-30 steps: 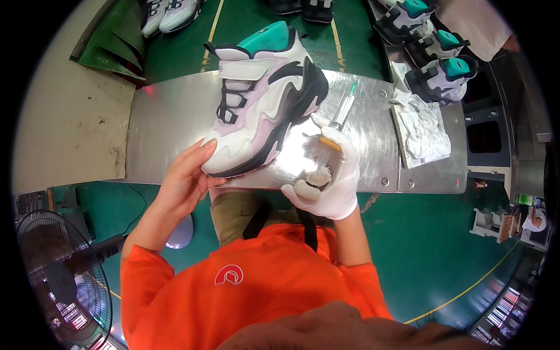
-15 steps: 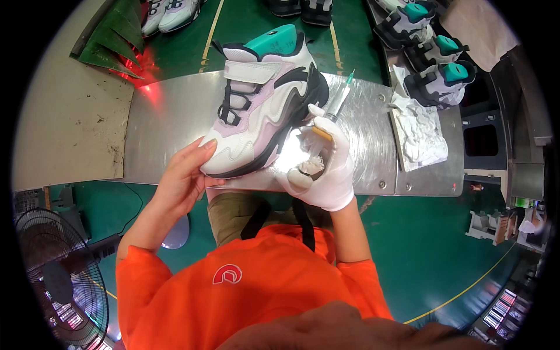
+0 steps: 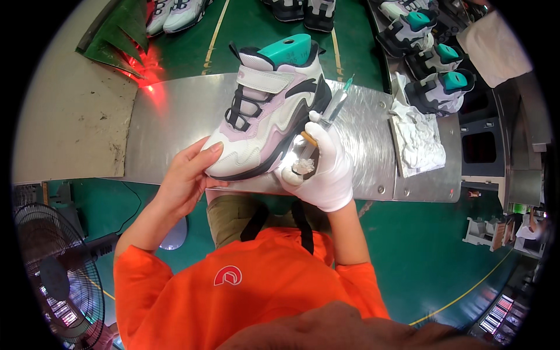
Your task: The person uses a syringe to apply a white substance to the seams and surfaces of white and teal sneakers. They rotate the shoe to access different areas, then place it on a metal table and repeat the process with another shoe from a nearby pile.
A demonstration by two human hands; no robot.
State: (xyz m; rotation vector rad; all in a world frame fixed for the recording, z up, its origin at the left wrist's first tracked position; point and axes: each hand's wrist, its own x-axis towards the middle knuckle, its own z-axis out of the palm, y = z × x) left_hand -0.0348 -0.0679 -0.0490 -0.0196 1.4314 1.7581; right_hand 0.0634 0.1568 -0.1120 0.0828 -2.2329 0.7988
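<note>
A white, lilac and black sneaker (image 3: 274, 125) is tilted over the metal bench, toe toward me, with a teal shoe last (image 3: 289, 49) in its collar. My bare left hand (image 3: 189, 172) grips its toe, thumb on top and fingers beneath. Beside the sole is my right hand (image 3: 329, 172) in a white glove, fingers curled round a slim syringe (image 3: 334, 108) with a green needle tip pointing up and away. A tan stick-like piece (image 3: 309, 139) and a frayed white tuft (image 3: 303, 167) also show within its grip; how they join is hidden.
A crumpled white cloth (image 3: 420, 140) lies on the bench (image 3: 169, 128) at right. Several lasted sneakers (image 3: 440, 90) line the far right; more shoes (image 3: 178, 14) stand beyond the bench. Green flaps (image 3: 114, 41) with red light hang at left. A fan (image 3: 55, 280) stands at lower left.
The sneaker has shifted slightly right, its collar end leaning that way. My left hand has followed the toe. The gloved fingers have closed in a little around what they hold.
</note>
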